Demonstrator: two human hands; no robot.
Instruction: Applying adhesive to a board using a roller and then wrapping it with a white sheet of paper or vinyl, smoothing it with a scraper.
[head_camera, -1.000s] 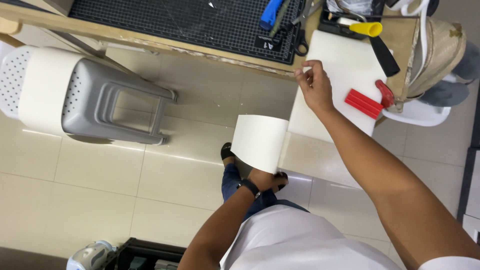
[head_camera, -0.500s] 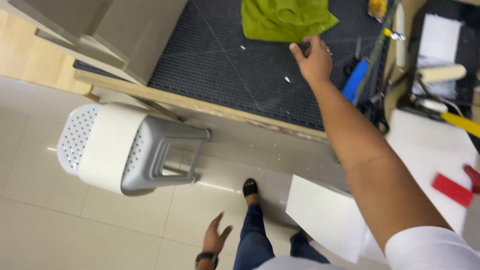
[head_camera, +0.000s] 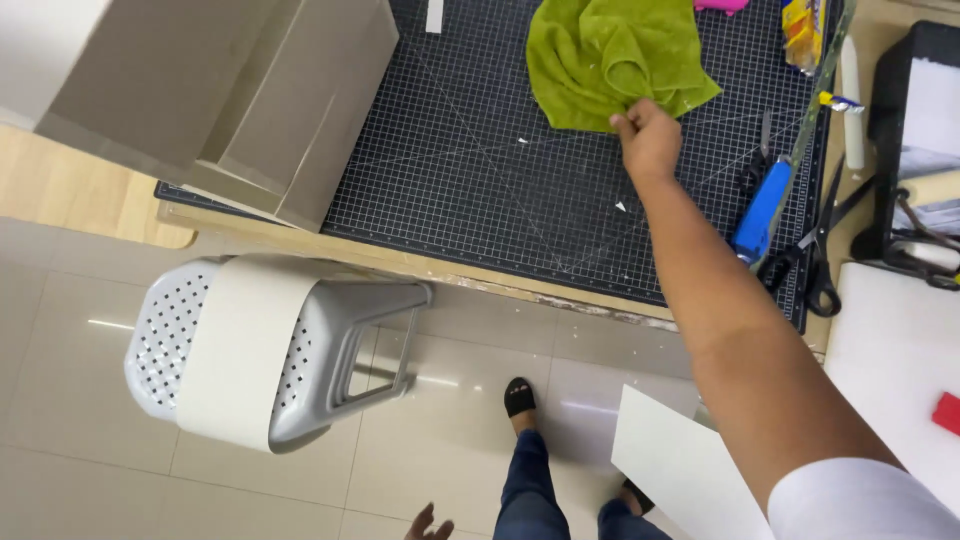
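Pale glossy floor tiles (head_camera: 100, 490) fill the lower part of the head view, and above them runs the worn wooden edge of a bench (head_camera: 520, 285) covered by a black gridded cutting mat (head_camera: 480, 170). On the mat lies a crumpled green cloth (head_camera: 600, 55), near the far side. The right hand (head_camera: 648, 135) reaches across the mat and pinches the near edge of the cloth between curled fingers and thumb, so it is closed on the fabric; the cloth otherwise lies flat on the mat, not lifted. Small white scraps dot the mat around it, so if the cloth is meant for wiping, that work looks hardly begun.

To the right of the arm lie a blue-handled knife (head_camera: 760, 210) and black scissors (head_camera: 815, 270), both at the mat's right edge, with a white sheet (head_camera: 890, 340) beyond them and a small red piece (head_camera: 946, 412) on it. Large grey cardboard panels (head_camera: 250, 100) stand on the bench at the upper left, partly over the mat's corner.

Below the bench a grey perforated plastic stool (head_camera: 300, 350) lies on its side with a cream sheet (head_camera: 240, 345) draped around it. Another cream sheet (head_camera: 680, 470) sits beside the person's legs. The left hand (head_camera: 428, 524) shows only at the bottom edge, fingers spread and holding nothing, well apart from the bench.
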